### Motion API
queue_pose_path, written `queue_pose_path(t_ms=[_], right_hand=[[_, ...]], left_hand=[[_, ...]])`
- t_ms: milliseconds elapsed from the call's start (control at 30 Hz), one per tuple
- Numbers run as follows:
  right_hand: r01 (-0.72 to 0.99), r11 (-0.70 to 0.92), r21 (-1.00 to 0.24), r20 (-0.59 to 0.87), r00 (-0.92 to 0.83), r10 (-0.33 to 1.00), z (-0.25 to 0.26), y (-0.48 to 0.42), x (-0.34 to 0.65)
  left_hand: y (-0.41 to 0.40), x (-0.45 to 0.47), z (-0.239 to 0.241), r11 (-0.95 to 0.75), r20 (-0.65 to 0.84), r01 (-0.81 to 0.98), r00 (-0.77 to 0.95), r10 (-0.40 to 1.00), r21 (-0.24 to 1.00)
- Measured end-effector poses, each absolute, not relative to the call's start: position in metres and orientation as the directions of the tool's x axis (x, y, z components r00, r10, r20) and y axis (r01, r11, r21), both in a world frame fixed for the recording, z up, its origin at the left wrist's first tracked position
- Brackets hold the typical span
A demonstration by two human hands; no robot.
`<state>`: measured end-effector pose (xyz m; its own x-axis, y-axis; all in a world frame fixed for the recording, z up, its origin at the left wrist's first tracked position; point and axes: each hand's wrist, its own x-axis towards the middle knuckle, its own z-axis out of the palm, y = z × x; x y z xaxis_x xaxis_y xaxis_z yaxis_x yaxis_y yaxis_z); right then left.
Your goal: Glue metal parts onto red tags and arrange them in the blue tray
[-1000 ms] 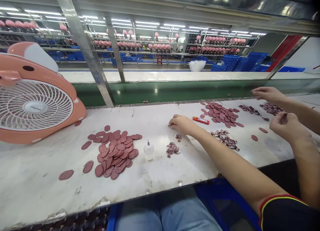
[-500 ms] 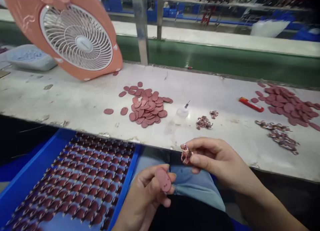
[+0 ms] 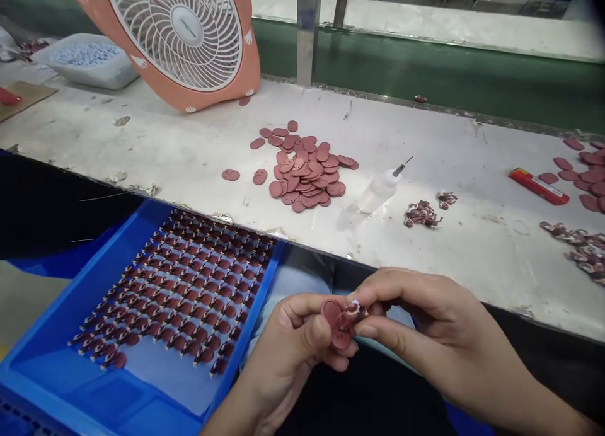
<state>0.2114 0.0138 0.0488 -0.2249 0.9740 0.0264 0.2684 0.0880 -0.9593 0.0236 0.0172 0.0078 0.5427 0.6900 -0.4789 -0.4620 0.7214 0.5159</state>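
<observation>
Over my lap, my left hand pinches a dark red oval disc between thumb and fingers. My right hand is closed on a small brown and white figure piece and presses it against the disc's face. Both hands hang below the white worktable's front edge. A blue tray at my left knee holds several rows of finished pieces. On the table lie a pile of red discs, a small clear squeeze bottle and a little heap of figure pieces.
A pink desk fan stands at the back left, beside a grey tub of pale bits. A red lighter, more discs and more figure pieces lie at the right. A green conveyor belt runs behind the table.
One second ago my hand reached over the table with another person's hands at the right. Since then the view dropped to my lap, and my hands brought disc and figure piece together.
</observation>
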Motion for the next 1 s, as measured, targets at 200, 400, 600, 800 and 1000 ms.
queue_pose_path(t_ms=[200, 400, 600, 800, 1000], right_hand=[[0.319, 0.122, -0.940, 0.044, -0.242, 0.969, 0.0500, 0.0125, 0.2126], [0.363, 0.187, -0.913, 0.084, -0.282, 0.956, 0.0527, 0.0118, 0.2130], [0.365, 0.217, -0.905, 0.101, -0.313, 0.945, 0.0553, 0.0111, 0.2118], [0.365, 0.174, -0.915, 0.065, -0.293, 0.954, 0.0519, 0.0121, 0.2113], [0.390, 0.188, -0.901, 0.072, -0.293, 0.953, 0.0517, 0.0152, 0.2114]], left_hand=[[0.0182, 0.0242, 0.0067, 0.721, -0.482, -0.459, 0.539, 0.691, 0.519], [0.0165, 0.0238, 0.0048, 0.733, -0.500, -0.445, 0.538, 0.679, 0.515], [0.0158, 0.0257, 0.0033, 0.736, -0.503, -0.451, 0.540, 0.675, 0.505], [0.0161, 0.0255, 0.0039, 0.756, -0.530, -0.439, 0.539, 0.654, 0.486], [0.0179, 0.0257, 0.0042, 0.762, -0.534, -0.450, 0.543, 0.648, 0.466]])
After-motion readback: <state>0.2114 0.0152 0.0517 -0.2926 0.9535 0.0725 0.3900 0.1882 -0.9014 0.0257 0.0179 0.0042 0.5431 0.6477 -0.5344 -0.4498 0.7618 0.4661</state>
